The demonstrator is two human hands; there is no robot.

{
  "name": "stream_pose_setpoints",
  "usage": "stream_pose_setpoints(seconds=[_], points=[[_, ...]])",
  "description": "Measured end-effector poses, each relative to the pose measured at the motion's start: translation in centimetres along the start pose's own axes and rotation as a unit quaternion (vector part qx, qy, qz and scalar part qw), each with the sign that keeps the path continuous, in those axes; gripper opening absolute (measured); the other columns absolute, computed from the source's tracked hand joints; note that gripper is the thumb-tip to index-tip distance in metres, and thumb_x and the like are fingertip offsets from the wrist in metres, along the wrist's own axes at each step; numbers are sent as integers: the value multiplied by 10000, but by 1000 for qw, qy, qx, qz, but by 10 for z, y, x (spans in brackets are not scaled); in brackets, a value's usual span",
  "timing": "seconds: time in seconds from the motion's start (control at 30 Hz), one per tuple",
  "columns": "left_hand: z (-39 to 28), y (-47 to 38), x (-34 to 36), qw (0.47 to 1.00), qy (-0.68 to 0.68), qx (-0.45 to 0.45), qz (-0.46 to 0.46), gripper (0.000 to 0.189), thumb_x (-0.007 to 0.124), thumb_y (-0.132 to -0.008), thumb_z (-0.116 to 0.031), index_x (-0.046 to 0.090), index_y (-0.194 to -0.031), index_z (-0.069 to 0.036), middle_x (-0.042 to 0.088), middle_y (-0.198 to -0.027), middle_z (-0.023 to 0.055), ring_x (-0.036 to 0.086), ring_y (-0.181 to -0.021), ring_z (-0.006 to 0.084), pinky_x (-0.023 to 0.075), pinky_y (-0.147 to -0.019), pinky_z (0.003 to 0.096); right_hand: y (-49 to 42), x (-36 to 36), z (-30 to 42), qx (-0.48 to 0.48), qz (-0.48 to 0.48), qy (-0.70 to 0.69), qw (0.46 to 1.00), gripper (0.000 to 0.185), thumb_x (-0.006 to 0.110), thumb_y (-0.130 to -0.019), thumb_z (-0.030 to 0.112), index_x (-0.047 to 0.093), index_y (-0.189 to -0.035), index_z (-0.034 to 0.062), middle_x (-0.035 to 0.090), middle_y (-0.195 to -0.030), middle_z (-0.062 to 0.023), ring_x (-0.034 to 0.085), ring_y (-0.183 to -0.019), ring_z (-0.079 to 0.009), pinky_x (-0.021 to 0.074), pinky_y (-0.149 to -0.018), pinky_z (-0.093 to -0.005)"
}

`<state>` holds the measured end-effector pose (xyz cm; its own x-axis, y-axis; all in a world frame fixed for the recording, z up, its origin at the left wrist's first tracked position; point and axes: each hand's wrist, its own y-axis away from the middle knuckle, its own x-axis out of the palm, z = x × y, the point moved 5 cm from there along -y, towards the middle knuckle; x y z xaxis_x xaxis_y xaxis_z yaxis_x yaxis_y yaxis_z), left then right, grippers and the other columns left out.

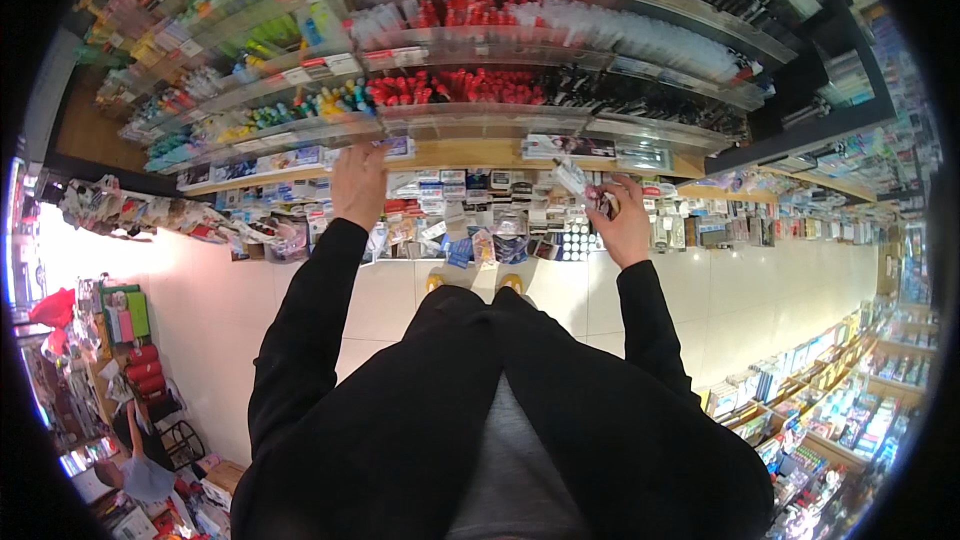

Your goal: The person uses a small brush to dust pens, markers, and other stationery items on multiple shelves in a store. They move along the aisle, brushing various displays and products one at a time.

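Note:
My left hand [361, 181] reaches to the front edge of the wooden shelf [465, 154], its fingertips beside a small purple-and-white box [396, 147]; whether the fingers grip anything is hidden. My right hand [624, 221] holds a small clear-and-white package [571, 177] with a dark pink part, in front of the same shelf. Behind it, a flat box with a dark picture [570, 146] and a clear plastic case [643, 156] lie on the shelf. Above are clear-fronted trays of pens, among them red-capped pens [480, 86] and black pens [592, 94].
Below the shelf, a lower display holds many small packaged goods [450, 199]. More stocked shelves [817, 390] stand at the lower right. At the lower left, a person [142, 472] is beside red rolls [146, 373]. Pale floor tiles [660, 315] lie around my yellow shoes [511, 283].

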<state>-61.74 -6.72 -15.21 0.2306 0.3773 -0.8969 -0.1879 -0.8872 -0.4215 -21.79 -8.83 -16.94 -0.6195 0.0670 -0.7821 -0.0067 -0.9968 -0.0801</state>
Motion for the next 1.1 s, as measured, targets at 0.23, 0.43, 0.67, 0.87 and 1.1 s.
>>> stream_pose_setpoints(seconds=[0.23, 0.43, 0.67, 0.87, 1.1], points=[[-97, -2, 69, 929, 336, -58, 141, 413, 640, -768, -21, 583, -1171, -93, 569, -1076, 151, 570, -998, 325, 457, -869, 432, -28, 22, -57, 15, -5, -217, 976, 394, 781, -704, 185, 655, -1045, 34, 507, -1321, -138, 585, -1048, -247, 510, -781, -295], [-133, -22, 113, 897, 400, -161, 99, 662, 634, -742, -55, 405, -1359, 17, 562, -1145, 283, 585, -1024, 404, 489, -884, 440, -31, 25, -40, 45, 21, -226, 973, 403, 781, -715, 130, 626, -1063, -1, 550, -1254, -139, 583, -1051, -204, 499, -814, -290], [-127, -13, 113, 862, 444, -240, 55, 556, 624, -784, -77, 460, -1315, -49, 626, -1051, 206, 630, -971, 352, 511, -823, 414, -29, 43, -33, 18, 47, -263, 964, 430, 770, -735, 129, 603, -1108, -3, 589, -1218, -107, 588, -759, -130, 479, -648, -260], [-112, 1, 119, 854, 442, -275, 10, 546, 600, -772, 19, 451, -1296, -21, 613, -1051, 161, 639, -981, 259, 509, -823, 342, -33, 63, -21, 34, 120, -267, 956, 424, 766, -740, 147, 612, -1110, 9, 636, -1046, -54, 547, -694, -105, 464, -615, -256], [-68, 35, 97, 762, 448, -442, -154, 434, 576, -719, 97, 453, -1125, 9, 518, -1037, 138, 601, -896, 246, 478, -791, 371, -35, 93, 35, -49, 161, -279, 945, 370, 754, -759, 119, 623, -1091, 23, 623, -1100, -62, 597, -891, -125, 484, -737, -241]])
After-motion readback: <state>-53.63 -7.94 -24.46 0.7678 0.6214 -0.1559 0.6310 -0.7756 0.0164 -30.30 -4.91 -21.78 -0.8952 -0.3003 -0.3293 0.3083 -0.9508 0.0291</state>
